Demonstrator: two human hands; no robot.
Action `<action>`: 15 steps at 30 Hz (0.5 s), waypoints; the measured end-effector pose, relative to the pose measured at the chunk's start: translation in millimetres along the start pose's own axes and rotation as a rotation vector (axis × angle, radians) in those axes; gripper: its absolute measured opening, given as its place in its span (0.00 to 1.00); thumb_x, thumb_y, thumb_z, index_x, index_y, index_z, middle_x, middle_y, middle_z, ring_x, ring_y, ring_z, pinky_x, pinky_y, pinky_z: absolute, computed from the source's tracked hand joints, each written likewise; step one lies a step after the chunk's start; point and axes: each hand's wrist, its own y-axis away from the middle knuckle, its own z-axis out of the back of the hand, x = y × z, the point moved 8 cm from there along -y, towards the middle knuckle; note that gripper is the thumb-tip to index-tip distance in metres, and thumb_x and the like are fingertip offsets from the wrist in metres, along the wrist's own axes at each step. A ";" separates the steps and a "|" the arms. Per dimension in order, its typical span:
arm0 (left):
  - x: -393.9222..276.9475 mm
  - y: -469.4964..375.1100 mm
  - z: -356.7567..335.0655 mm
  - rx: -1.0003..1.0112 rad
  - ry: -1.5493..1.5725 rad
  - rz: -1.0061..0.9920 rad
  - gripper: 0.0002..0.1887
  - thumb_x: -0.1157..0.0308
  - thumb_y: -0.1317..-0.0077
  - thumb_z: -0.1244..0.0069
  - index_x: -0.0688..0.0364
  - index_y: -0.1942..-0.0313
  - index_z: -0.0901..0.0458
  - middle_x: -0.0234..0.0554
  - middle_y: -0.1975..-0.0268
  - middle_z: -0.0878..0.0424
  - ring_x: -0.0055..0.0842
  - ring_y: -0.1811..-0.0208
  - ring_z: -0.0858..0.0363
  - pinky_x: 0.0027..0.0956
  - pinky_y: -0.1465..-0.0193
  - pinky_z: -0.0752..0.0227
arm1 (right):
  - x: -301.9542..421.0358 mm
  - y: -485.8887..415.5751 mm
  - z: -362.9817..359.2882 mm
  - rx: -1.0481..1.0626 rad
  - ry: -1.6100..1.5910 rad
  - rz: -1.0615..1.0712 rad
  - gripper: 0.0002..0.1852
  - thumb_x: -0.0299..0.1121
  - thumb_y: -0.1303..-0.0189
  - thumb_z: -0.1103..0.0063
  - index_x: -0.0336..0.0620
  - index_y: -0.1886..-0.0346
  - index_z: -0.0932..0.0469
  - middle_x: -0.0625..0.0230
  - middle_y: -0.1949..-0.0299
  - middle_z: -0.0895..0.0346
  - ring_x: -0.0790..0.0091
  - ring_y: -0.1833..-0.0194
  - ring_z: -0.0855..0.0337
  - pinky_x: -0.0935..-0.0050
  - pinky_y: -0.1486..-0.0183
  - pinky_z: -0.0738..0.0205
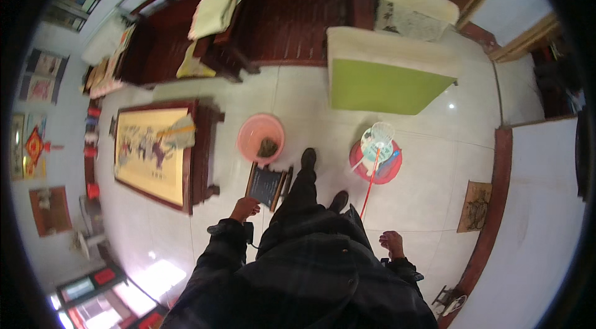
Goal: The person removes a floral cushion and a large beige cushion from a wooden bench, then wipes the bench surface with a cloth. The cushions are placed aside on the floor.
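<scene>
My left hand [245, 209] hangs with its fingers curled in and nothing seen in it. Closest to it is a small folding stool [265, 185] with a dark seat bearing writing. A pink plastic basin [261, 125] stands just beyond, holding a dark, crumpled cloth-like thing [267, 147]. To the other side of my body, my right hand [392, 243] is also curled and shows no object, above the tiled floor. Ahead of it a round red stool [393, 175] carries a hand fan [372, 154], a blue item [389, 164] and a fly swatter with a red handle [374, 171].
A low wooden table [200, 161] with a picture top and a cloth [179, 132] is at left. Dark wooden seats [293, 12] line the far side, beside a box-like piece under a green-and-cream cover [382, 82]. A white wall [540, 217] bounds the right.
</scene>
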 end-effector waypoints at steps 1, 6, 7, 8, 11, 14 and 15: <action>32.1 15.6 -7.3 0.037 0.007 0.055 0.10 0.69 0.30 0.51 0.61 0.52 0.19 0.39 0.64 0.15 0.28 0.63 0.15 0.33 0.61 0.21 | -9.0 4.1 15.2 -0.009 0.013 -0.038 0.12 0.36 0.35 0.45 0.37 0.55 0.23 0.59 0.67 0.18 0.66 0.68 0.16 0.73 0.69 0.23; 141.9 90.8 -5.3 -0.027 0.086 0.073 0.09 0.68 0.30 0.50 0.64 0.56 0.18 0.45 0.66 0.15 0.32 0.68 0.15 0.34 0.69 0.23 | -39.6 26.4 58.1 -0.023 0.102 -0.132 0.09 0.32 0.36 0.45 0.37 0.58 0.22 0.61 0.70 0.19 0.67 0.73 0.18 0.72 0.72 0.24; 158.1 99.2 -3.0 -0.079 0.115 0.120 0.10 0.68 0.30 0.50 0.65 0.55 0.18 0.46 0.66 0.15 0.33 0.69 0.15 0.34 0.70 0.23 | -40.6 27.5 57.4 0.004 0.109 -0.115 0.09 0.32 0.36 0.45 0.37 0.58 0.22 0.61 0.70 0.19 0.66 0.72 0.18 0.72 0.72 0.24; 171.2 105.7 -1.4 -0.139 0.170 0.145 0.10 0.68 0.30 0.49 0.67 0.56 0.18 0.48 0.66 0.15 0.34 0.70 0.15 0.34 0.72 0.25 | -40.2 27.8 56.3 0.013 0.121 -0.105 0.09 0.32 0.36 0.45 0.37 0.58 0.22 0.61 0.70 0.19 0.66 0.72 0.18 0.71 0.71 0.24; 190.6 117.6 -9.1 -0.106 0.224 0.166 0.10 0.68 0.30 0.48 0.66 0.57 0.18 0.48 0.67 0.16 0.35 0.71 0.15 0.33 0.73 0.25 | -36.2 26.6 42.6 0.055 0.158 -0.087 0.10 0.33 0.36 0.45 0.37 0.58 0.22 0.60 0.68 0.18 0.65 0.71 0.17 0.69 0.70 0.23; 189.3 124.7 -14.6 -0.115 0.376 0.030 0.11 0.66 0.31 0.47 0.64 0.56 0.18 0.43 0.66 0.16 0.30 0.68 0.16 0.31 0.67 0.24 | -25.9 20.5 17.0 0.094 0.266 -0.040 0.12 0.34 0.38 0.44 0.36 0.57 0.22 0.60 0.68 0.18 0.65 0.69 0.16 0.69 0.69 0.23; 187.3 128.6 -15.1 -0.110 0.404 -0.019 0.11 0.65 0.31 0.47 0.64 0.56 0.18 0.43 0.66 0.16 0.29 0.67 0.16 0.30 0.65 0.24 | -19.9 18.9 7.6 0.119 0.276 -0.012 0.12 0.34 0.38 0.45 0.36 0.58 0.22 0.60 0.68 0.18 0.65 0.69 0.16 0.69 0.69 0.23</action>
